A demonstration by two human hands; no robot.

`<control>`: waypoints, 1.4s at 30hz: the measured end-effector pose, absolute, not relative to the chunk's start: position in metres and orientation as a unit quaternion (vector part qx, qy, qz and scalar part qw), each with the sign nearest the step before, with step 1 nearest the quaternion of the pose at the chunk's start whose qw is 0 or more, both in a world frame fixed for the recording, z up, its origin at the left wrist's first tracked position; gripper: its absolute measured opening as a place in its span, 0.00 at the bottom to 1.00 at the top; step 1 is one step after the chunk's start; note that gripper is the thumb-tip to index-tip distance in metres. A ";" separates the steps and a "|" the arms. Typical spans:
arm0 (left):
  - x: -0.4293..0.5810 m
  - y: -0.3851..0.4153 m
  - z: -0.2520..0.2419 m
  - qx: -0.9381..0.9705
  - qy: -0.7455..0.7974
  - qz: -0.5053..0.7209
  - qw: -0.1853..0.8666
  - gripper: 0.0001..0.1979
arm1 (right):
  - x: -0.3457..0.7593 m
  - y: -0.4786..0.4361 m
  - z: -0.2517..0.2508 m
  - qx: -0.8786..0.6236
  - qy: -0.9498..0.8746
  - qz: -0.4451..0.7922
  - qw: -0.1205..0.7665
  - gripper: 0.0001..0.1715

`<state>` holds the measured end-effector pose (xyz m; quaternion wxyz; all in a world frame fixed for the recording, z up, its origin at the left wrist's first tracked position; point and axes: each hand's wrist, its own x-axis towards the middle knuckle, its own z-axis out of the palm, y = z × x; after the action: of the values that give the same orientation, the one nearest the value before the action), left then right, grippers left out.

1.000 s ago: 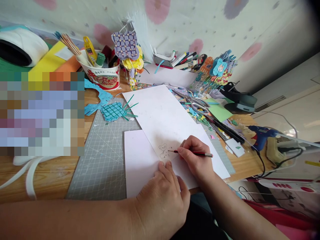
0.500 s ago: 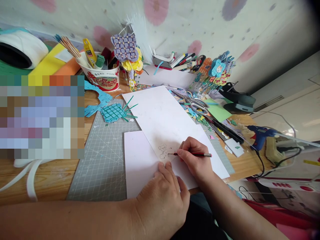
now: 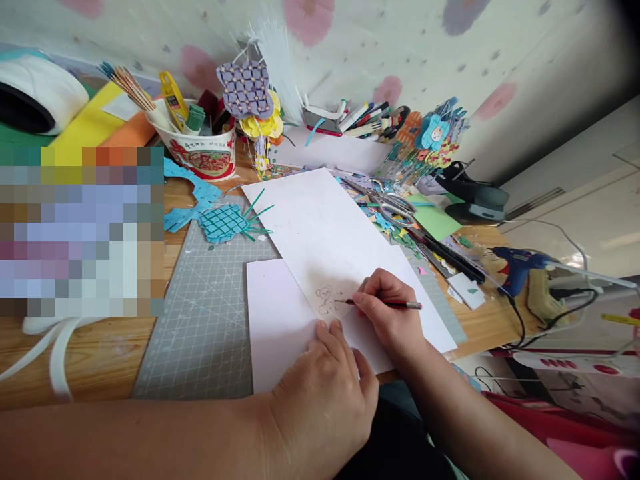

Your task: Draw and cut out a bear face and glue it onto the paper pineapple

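My right hand (image 3: 393,313) grips a red pencil (image 3: 395,305) with its tip at a small bear drawing (image 3: 326,300) on a white sheet of paper (image 3: 320,233). My left hand (image 3: 325,393) lies on the sheet's near edge with its fingers curled, fingertips pressing the paper just below the drawing. A second white sheet (image 3: 275,320) lies under the first, on a grey cutting mat (image 3: 205,313).
A paper cup (image 3: 205,150) of tools stands at the back, with a woven teal paper piece (image 3: 223,222) near it. Scissors (image 3: 395,203), green paper (image 3: 435,220) and scraps lie to the right. A blue glue gun (image 3: 520,263) sits at the table's right edge.
The pencil tip has made small moves beside the bear drawing. The left hand has stayed in place.
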<state>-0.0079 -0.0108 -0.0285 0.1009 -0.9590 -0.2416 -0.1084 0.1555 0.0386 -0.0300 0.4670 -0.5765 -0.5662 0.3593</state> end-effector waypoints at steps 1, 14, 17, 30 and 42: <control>-0.008 -0.011 -0.028 -0.960 -0.239 -0.106 0.102 0.18 | 0.155 0.039 -0.030 -0.577 -0.565 0.360 0.467 0.12; -0.009 -0.011 -0.029 -0.961 -0.234 -0.099 0.113 0.19 | 0.155 0.040 -0.029 -0.591 -0.568 0.338 0.462 0.12; -0.009 -0.011 -0.029 -0.960 -0.236 -0.100 0.116 0.18 | 0.156 0.039 -0.029 -0.584 -0.558 0.356 0.470 0.13; -0.009 -0.012 -0.029 -0.959 -0.237 -0.108 0.111 0.18 | 0.155 0.039 -0.028 -0.589 -0.554 0.349 0.473 0.12; -0.008 -0.010 -0.028 -0.959 -0.233 -0.119 0.107 0.19 | 0.154 0.032 -0.030 -0.501 -0.607 0.431 0.442 0.13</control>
<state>-0.0082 -0.0096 -0.0278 0.1067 -0.9591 -0.2334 -0.1192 0.1539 0.0323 -0.0302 0.4422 -0.5011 -0.6067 0.4305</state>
